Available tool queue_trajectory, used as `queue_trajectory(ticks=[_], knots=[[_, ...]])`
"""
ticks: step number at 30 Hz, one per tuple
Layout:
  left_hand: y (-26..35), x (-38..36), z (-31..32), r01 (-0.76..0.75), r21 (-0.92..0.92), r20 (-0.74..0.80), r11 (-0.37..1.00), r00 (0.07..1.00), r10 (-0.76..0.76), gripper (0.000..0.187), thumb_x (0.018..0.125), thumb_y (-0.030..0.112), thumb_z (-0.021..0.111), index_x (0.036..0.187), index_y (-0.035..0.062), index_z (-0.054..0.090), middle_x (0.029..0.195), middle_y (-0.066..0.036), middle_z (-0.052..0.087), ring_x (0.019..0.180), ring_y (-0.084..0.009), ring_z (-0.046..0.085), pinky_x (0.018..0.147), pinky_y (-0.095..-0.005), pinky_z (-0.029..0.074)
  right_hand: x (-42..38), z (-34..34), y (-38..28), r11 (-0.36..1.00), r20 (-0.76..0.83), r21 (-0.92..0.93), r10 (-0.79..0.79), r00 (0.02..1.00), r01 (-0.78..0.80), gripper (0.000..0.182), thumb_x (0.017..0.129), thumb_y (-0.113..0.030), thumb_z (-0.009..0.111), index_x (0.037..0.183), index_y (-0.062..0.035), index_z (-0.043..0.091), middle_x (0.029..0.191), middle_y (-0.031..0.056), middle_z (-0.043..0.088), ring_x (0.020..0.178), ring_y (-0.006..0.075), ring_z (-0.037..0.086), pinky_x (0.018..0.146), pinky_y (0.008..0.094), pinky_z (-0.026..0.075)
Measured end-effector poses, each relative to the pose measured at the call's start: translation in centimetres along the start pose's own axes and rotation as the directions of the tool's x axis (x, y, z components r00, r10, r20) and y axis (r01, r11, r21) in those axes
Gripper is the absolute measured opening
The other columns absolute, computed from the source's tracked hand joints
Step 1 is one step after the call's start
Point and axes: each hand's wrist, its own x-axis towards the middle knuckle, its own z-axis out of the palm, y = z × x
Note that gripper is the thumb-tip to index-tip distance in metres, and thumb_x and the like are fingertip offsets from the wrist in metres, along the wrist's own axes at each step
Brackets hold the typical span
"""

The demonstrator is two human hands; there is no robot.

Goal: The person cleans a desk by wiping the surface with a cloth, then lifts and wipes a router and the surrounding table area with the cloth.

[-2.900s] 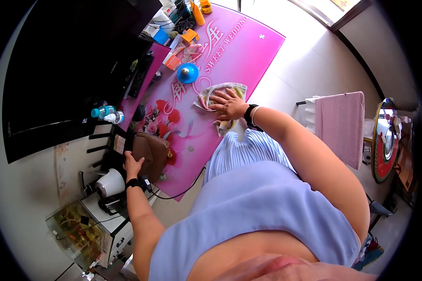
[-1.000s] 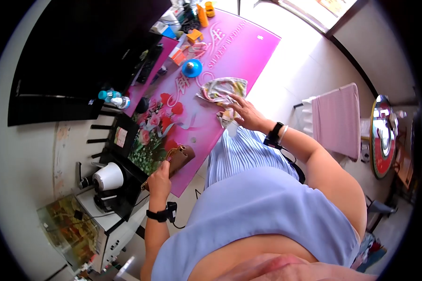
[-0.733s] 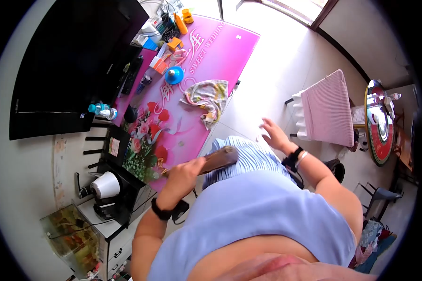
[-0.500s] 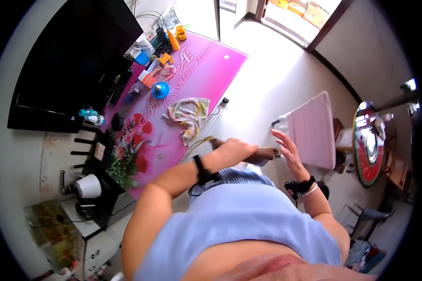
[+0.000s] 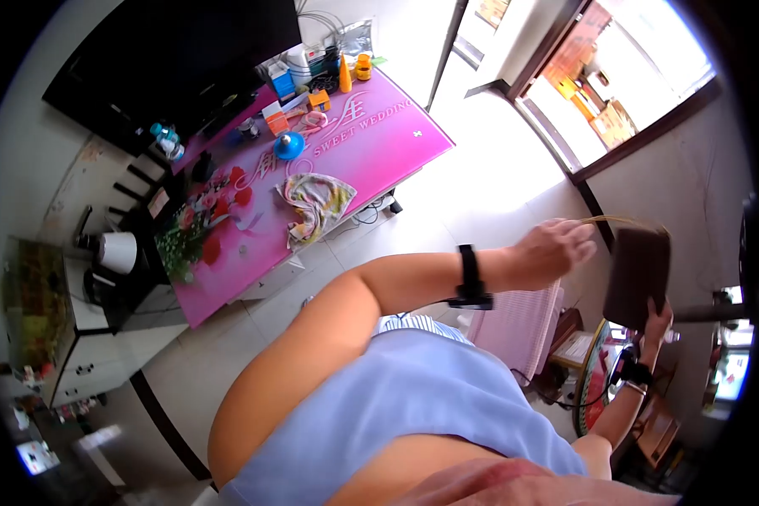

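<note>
A dark brown flat purse (image 5: pixel 637 278) with a thin gold strap (image 5: pixel 616 219) hangs upright in the air at the right. My right hand (image 5: pixel 659 319) grips its lower right corner, with fingers on the near face and the rest hidden. At the strap's left end, my left hand (image 5: pixel 557 250) is closed, with the strap running out from its fingers toward the top of the purse. A black band circles each wrist.
A pink printed table (image 5: pixel 253 287) on the left carries a crumpled cloth (image 5: pixel 319 205), a blue cone-shaped object (image 5: pixel 289 145) and small boxes. A pink-covered chair (image 5: pixel 514 329) stands below my left forearm. Near my right arm is a round red-rimmed table (image 5: pixel 593 384). An open doorway (image 5: pixel 599 84) lies beyond.
My view has turned to the right. The purse has gone from in front of my waist to the far right and stands upright. My right hand, open before, now grips it.
</note>
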Motion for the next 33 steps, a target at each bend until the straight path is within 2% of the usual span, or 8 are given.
queue_trajectory(ticks=[4, 6, 12, 21, 26, 28, 30, 33], knots=[[-4.7, -9.2, 0.7, 0.237, 0.13, 0.259, 0.963, 0.929, -0.264, 0.027, 0.08, 0.009, 0.06, 0.105, -0.001, 0.057, 0.122, -0.024, 0.054, 0.113, -0.033, 0.056, 0.092, -0.0401, 0.049, -1.0, -1.1, 12.0, 0.831, -0.268, -0.513, 0.082, 0.96, -0.214, 0.036, 0.086, -0.027, 0.066, 0.109, 0.0015, 0.063, 0.1, 0.0208, 0.067, 0.09, 0.0374, 0.064, 0.079, 0.0417, 0.048], [-6.1, -14.3, -0.9, 0.343, 0.167, 0.276, 0.925, 0.884, -0.378, 0.03, 0.078, 0.011, 0.064, 0.105, 0.0013, 0.057, 0.122, -0.021, 0.055, 0.108, -0.032, 0.058, 0.088, -0.0396, 0.051, -2.5, 1.6, 18.0, 0.899, -0.266, -0.385, 0.108, 0.958, -0.208, 0.037, 0.086, -0.029, 0.064, 0.109, -0.0002, 0.064, 0.099, 0.0219, 0.067, 0.091, 0.0412, 0.062, 0.079, 0.0448, 0.047], [-4.5, -23.4, -6.5, 0.627, 0.494, 0.401, 0.602, 0.45, -0.798, 0.034, 0.079, 0.019, 0.066, 0.111, 0.0089, 0.058, 0.121, -0.014, 0.056, 0.104, -0.0302, 0.059, 0.083, -0.0392, 0.051, -11.0, 12.7, 20.6, 0.739, -0.055, -0.649, 0.19, 0.98, -0.18, 0.037, 0.081, -0.027, 0.067, 0.095, 0.0062, 0.063, 0.1, 0.0258, 0.062, 0.093, 0.0415, 0.059, 0.085, 0.0471, 0.045], [-1.8, -27.4, -9.8, 0.724, 0.513, 0.226, 0.461, 0.403, -0.887, 0.025, 0.078, 0.018, 0.067, 0.098, 0.0061, 0.059, 0.102, -0.012, 0.058, 0.093, -0.0328, 0.061, 0.076, -0.0415, 0.051, -19.0, 24.4, 13.3, 0.799, 0.392, -0.571, 0.469, 0.792, -0.19, 0.023, 0.082, -0.012, 0.057, 0.103, -0.0096, 0.066, 0.097, 0.0207, 0.066, 0.092, 0.0405, 0.062, 0.079, 0.0474, 0.049], [-2.5, -28.1, -10.7, 0.737, 0.513, 0.216, 0.44, 0.385, -0.897, 0.026, 0.078, 0.017, 0.067, 0.101, 0.0058, 0.06, 0.102, -0.012, 0.059, 0.092, -0.0334, 0.061, 0.076, -0.0423, 0.051, -18.5, 25.1, 19.6, 0.963, 0.798, -0.002, 0.163, 0.58, -0.268, 0.021, 0.08, -0.019, 0.063, 0.094, -0.0047, 0.07, 0.084, 0.0176, 0.068, 0.077, 0.0364, 0.064, 0.069, 0.0402, 0.05], [-2.8, -28.7, -11.1, 0.75, 0.495, 0.194, 0.439, 0.397, -0.897, 0.027, 0.078, 0.018, 0.066, 0.101, 0.0058, 0.06, 0.103, -0.012, 0.06, 0.092, -0.0334, 0.061, 0.076, -0.0425, 0.051, -14.7, 24.1, 18.7, 0.94, 0.746, -0.166, 0.317, 0.586, -0.297, 0.023, 0.081, -0.018, 0.063, 0.097, -0.0023, 0.069, 0.083, 0.0156, 0.069, 0.071, 0.0311, 0.063, 0.066, 0.0384, 0.051], [-3.1, -29.1, -12.0, 0.789, 0.48, 0.212, 0.383, 0.319, -0.924, 0.027, 0.078, 0.018, 0.066, 0.102, 0.0059, 0.06, 0.104, -0.013, 0.061, 0.093, -0.0332, 0.061, 0.078, -0.0428, 0.051, -9.3, 23.5, 15.0, 0.982, 0.247, -0.189, 0.05, 0.968, -0.002, 0.022, 0.083, -0.016, 0.062, 0.097, -0.0004, 0.068, 0.086, 0.0129, 0.07, 0.072, 0.0263, 0.065, 0.066, 0.0381, 0.051], [-3.8, -31.4, -13.3, 0.84, 0.457, 0.117, 0.293, 0.27, -0.956, 0.027, 0.078, 0.018, 0.066, 0.102, 0.0058, 0.06, 0.103, -0.013, 0.062, 0.094, -0.0335, 0.061, 0.078, -0.0429, 0.051, -2.9, 23.9, -1.5, 0.997, -0.069, 0.058, -0.037, 0.997, 0.041, 0.021, 0.089, -0.004, 0.052, 0.105, 0.0011, 0.064, 0.098, 0.0129, 0.069, 0.089, 0.0239, 0.067, 0.078, 0.033, 0.053]])
